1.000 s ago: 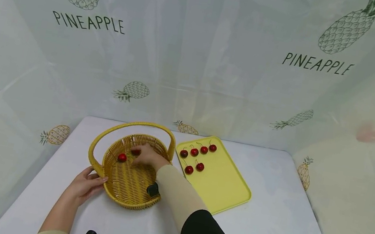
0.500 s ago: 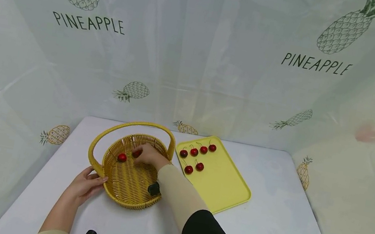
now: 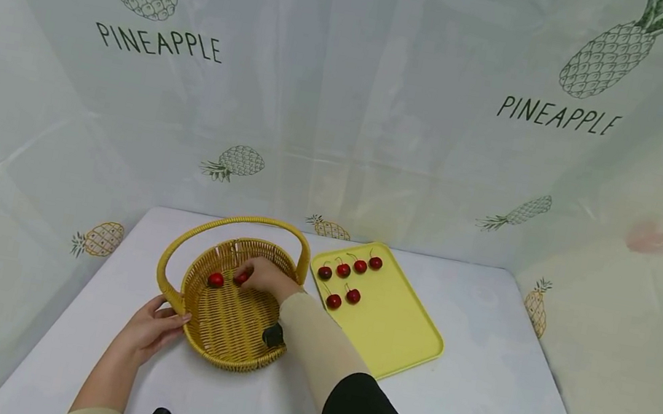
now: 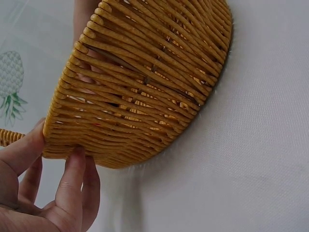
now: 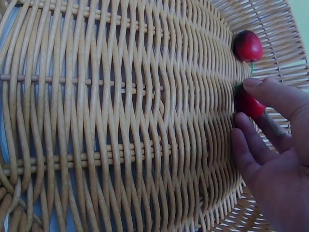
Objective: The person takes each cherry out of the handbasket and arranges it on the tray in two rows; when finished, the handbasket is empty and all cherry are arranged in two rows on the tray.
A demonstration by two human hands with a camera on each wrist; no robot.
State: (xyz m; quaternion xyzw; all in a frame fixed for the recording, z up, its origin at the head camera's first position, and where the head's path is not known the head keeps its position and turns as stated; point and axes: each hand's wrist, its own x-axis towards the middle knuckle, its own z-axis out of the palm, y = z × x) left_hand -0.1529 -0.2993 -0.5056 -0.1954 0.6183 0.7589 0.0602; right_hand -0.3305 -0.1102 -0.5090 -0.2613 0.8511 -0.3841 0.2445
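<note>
My left hand (image 3: 150, 329) holds the near left rim of a yellow woven basket (image 3: 227, 325), just below the handle's foot. In the left wrist view, the thumb lies at the rim and the fingers press the outer wall of the basket (image 4: 135, 92). Reaching inside the basket, my right hand (image 3: 267, 278) pinches a red cherry (image 5: 248, 102) between thumb and fingers, low by the woven bottom. A second cherry (image 3: 216, 280) lies in the basket to its left; the right wrist view shows this other cherry (image 5: 248, 46) close beside the held one.
A yellow tray (image 3: 394, 322) lies right of the basket with several stemmed cherries (image 3: 360, 266) at its far left part. The basket's tall handle (image 3: 256, 220) arches over the far side. A white table (image 3: 469, 409) carries everything, with a pineapple-print curtain (image 3: 352, 92) behind.
My right hand has lowered the cherry slightly inside the basket, shifting a little toward me and to the right. My left hand keeps its place on the rim.
</note>
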